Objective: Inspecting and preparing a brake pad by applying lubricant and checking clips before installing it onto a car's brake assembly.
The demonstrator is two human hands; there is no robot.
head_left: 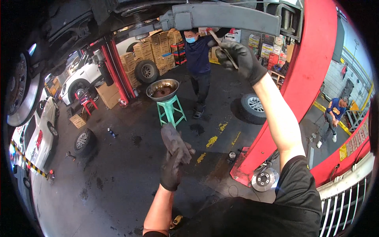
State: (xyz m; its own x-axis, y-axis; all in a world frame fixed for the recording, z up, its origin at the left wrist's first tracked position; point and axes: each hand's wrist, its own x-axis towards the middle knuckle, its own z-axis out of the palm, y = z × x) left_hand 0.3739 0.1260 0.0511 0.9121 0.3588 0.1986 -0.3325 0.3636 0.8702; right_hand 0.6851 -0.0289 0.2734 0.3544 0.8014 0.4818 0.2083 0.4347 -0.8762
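Observation:
Both my hands wear dark work gloves. In front of my chest, my left hand (172,168) is closed round a crumpled, dirty grey-brown rag (171,139), whose upper end sticks out above the fingers. My right hand (244,63) is raised below the grey lift arm (229,17). Its fingers grip a thin, flat, brownish bar (227,54) that slants up to the left; its exact kind I cannot make out. Beyond my hands stands a steel basin (173,84) with dark liquid or residue inside, on a green plastic stool (169,110).
A masked person (197,59) stands behind the basin, one arm raised. The red lift post (300,94) rises at my right, a brake disc (265,179) by its foot. Another person (335,112) sits far right. Wheels (85,141) lie about; a raised car's underside (71,27) hangs overhead.

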